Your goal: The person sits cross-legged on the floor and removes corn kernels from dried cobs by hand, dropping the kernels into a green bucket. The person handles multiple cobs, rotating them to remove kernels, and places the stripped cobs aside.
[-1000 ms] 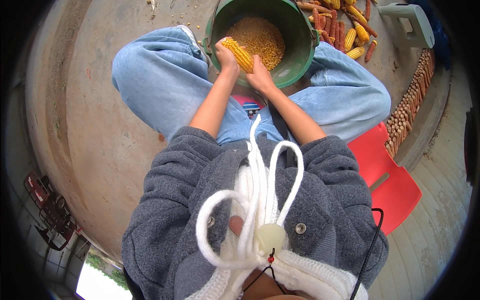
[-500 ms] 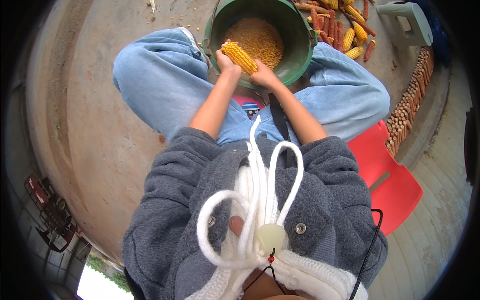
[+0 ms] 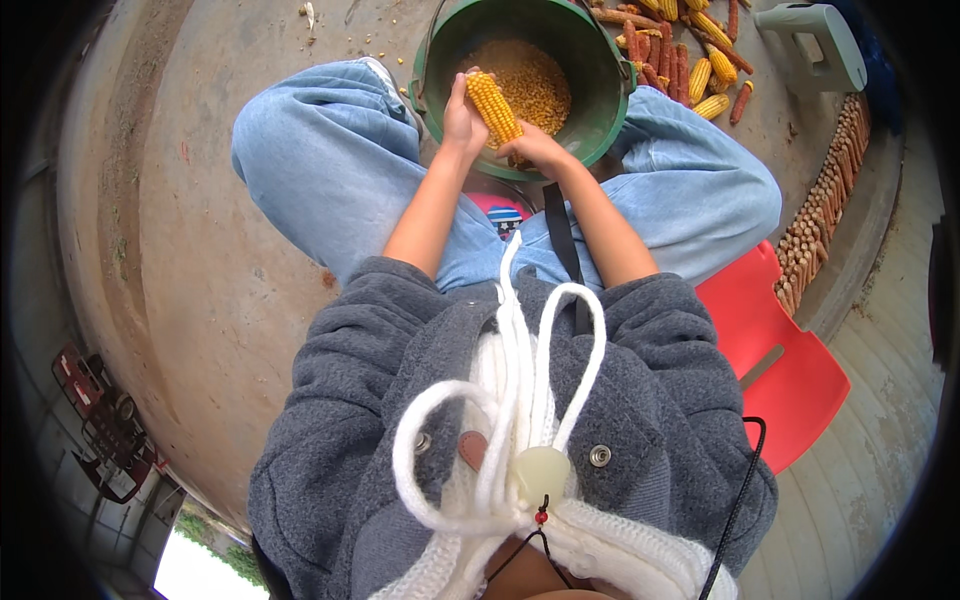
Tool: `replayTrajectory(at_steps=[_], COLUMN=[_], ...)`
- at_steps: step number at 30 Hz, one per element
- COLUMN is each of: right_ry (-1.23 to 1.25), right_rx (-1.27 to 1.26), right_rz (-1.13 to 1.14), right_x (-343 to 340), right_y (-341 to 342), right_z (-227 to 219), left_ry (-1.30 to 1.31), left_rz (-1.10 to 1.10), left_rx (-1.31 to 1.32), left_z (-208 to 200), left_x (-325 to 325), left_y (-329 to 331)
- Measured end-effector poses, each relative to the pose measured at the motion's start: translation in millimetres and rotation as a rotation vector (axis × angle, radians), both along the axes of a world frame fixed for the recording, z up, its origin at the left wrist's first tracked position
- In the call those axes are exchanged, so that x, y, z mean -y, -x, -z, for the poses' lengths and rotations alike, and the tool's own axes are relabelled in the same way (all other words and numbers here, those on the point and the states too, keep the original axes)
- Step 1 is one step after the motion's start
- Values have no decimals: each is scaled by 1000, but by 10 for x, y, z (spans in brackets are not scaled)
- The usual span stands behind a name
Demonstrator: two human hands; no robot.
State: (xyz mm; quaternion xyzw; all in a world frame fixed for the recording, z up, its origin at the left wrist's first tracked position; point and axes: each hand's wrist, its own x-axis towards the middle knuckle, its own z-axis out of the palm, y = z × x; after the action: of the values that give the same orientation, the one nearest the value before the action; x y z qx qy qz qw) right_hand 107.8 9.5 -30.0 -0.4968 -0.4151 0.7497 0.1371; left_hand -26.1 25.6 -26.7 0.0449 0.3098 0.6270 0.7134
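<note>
A yellow ear of corn [image 3: 492,106] is held tilted over the near left part of a green bucket [image 3: 594,135]. My left hand [image 3: 462,122] wraps its left side, toward the upper end. Around the lower end, my right hand [image 3: 535,147] is closed, with its fingertips partly hidden beneath the ear. Loose corn kernels [image 3: 530,80] cover the bottom of the bucket, which stands between my bent legs.
Several yellow ears and bare reddish cobs [image 3: 683,70] lie on the floor right of the bucket. Beyond them is a grey-green plastic stool [image 3: 800,20]. Stacked cobs [image 3: 820,215] line the right side, near a red plastic chair [image 3: 775,350]. Stray kernels dot the floor at upper left.
The ear has turned steeper, its upper end rising. My left hand has shifted slightly right and up along it, and my right hand has moved a little right.
</note>
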Motion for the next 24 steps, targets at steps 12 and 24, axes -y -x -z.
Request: replayTrajectory(at_steps=[12,24], right_ry=[196,198], right_rx=[-65,-106], right_rz=[61,38], right_x=[-10,-24], right_y=[-11,30], right_z=[-66,-131], left_ry=[-72,-22], left_rz=[-1,-83], left_rx=[-65,-142], left_z=[-73,12], left_x=[-26,-54], left_y=[-48,-39])
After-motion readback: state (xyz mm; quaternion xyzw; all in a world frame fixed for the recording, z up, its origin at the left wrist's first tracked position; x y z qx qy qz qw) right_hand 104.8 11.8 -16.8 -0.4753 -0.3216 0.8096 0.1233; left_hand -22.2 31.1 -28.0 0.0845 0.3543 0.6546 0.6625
